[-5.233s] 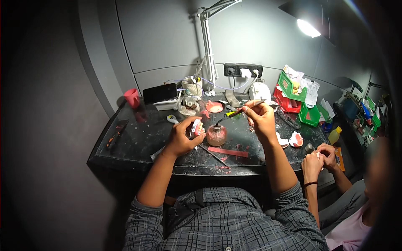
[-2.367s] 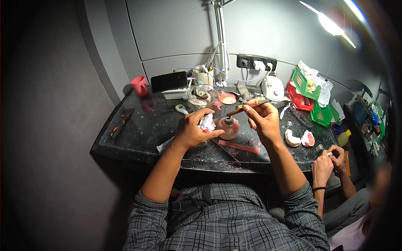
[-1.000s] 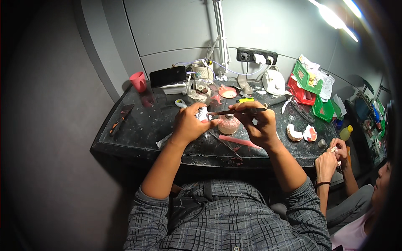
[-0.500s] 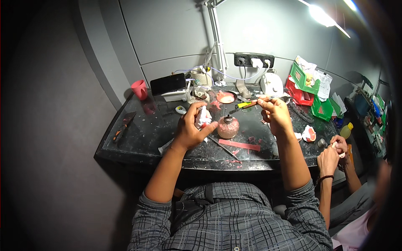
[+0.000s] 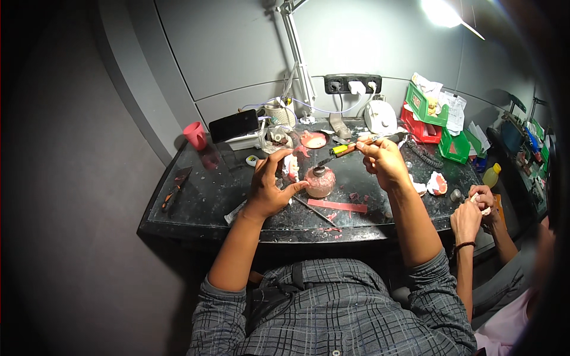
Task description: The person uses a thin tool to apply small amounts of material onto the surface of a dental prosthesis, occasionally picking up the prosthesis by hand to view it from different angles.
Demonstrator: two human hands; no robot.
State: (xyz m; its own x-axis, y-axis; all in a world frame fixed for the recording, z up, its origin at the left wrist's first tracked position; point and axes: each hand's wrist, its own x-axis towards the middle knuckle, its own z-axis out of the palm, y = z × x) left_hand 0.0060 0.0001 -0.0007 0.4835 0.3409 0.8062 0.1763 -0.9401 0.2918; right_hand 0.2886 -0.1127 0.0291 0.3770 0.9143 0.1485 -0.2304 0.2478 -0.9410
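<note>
My left hand point(image 5: 265, 188) grips a white dental cast point(image 5: 291, 168) with pink wax on it, fingers behind and thumb to the right. My right hand point(image 5: 385, 163) is closed on a wax knife point(image 5: 341, 149) with a yellow, black and brown handle. Its dark tip points left and down, close to the wick of a round glass spirit burner point(image 5: 320, 183); I cannot tell if it touches. No flame can be made out. Just below the burner lie a pink wax strip point(image 5: 336, 206) and a thin metal rod point(image 5: 314, 212).
A dish of pink wax point(image 5: 313, 139), a phone point(image 5: 233, 125) and a red cup point(image 5: 195, 136) stand behind. A wax-covered cast point(image 5: 437, 184) lies at right, near a co-worker's hands point(image 5: 472, 215). A knife point(image 5: 176, 187) lies far left; green and red trays point(image 5: 421, 127) stand back right.
My right hand has brought the wax knife's tip down toward the burner wick. My left hand has tilted the cast, so its pink and white front shows more. The view has shifted slightly.
</note>
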